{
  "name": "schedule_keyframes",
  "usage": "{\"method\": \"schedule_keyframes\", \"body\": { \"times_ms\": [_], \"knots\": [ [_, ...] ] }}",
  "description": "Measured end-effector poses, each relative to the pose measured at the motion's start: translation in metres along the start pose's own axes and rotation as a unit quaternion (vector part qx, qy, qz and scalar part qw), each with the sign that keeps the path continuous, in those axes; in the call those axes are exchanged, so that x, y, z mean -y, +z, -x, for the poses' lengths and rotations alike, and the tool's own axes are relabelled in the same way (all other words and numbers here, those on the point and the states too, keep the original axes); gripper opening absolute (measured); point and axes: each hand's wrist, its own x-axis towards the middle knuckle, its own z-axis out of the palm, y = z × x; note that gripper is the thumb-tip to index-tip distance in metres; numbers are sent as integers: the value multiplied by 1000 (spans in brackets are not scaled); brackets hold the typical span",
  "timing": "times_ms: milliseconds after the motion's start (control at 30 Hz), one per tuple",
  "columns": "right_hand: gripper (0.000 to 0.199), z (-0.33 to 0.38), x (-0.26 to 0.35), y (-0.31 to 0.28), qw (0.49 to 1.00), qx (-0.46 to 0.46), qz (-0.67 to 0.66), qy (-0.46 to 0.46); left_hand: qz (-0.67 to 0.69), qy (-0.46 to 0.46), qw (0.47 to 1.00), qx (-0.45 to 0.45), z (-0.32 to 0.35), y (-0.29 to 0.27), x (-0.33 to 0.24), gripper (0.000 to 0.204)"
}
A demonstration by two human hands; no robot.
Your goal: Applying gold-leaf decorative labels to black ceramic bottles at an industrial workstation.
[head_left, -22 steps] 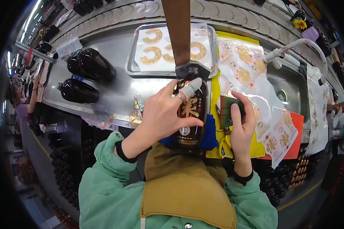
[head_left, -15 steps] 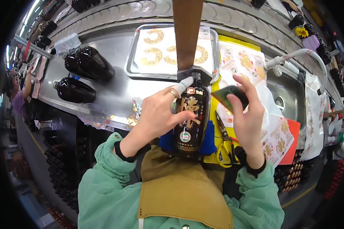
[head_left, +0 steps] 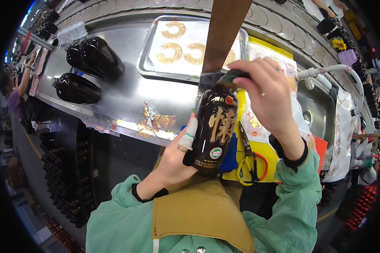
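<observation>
A dark glossy bottle [head_left: 213,135] with gold characters and a round green-and-white mark leans in front of me, its neck pointing away. My left hand [head_left: 177,154] grips its lower left side; one finger wears a white finger cover, and the fingers under the bottle are hidden. My right hand [head_left: 268,86] pinches a thin dark green card [head_left: 232,76] against the bottle's shoulder, close to the neck. Part of a blue cloth [head_left: 230,154] shows beside the bottle. Scissors [head_left: 250,156] with yellow and red handles lie to the right.
A metal tray [head_left: 144,67] holds white sheets with several gold C-shaped decals. Dark bottles [head_left: 78,89] lie at the left of the steel table [head_left: 126,90]. A brown post [head_left: 226,36] rises past the bottle neck. Printed sheets, a sink [head_left: 325,107] and a white pipe [head_left: 325,69] are right.
My left hand has dropped from the bottle's neck and front to its lower left side. The card in my right hand has moved left onto the bottle's shoulder. The bottle now tilts rightward.
</observation>
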Motion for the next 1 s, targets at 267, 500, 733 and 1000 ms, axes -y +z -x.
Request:
{"method": "schedule_keyframes", "body": {
  "times_ms": [267, 500, 733, 1000],
  "knots": [
    [22, 21, -23, 11, 987, 20, 120, -104, -6, 21, 1000, -20, 4, 1, -2, 99],
    [30, 42, 66, -5, 930, 109, -88, -339, 42, -50, 997, -45, 3, 0, -9, 97],
    [22, 22, 21, 0, 970, -50, 139, -191, -29, 10, 994, -106, 17, 6, 5, 98],
    [25, 39, 29, 12, 992, -69, 18, -100, -158, 49, 981, -98, 20, -1, 4, 92]
  ]
}}
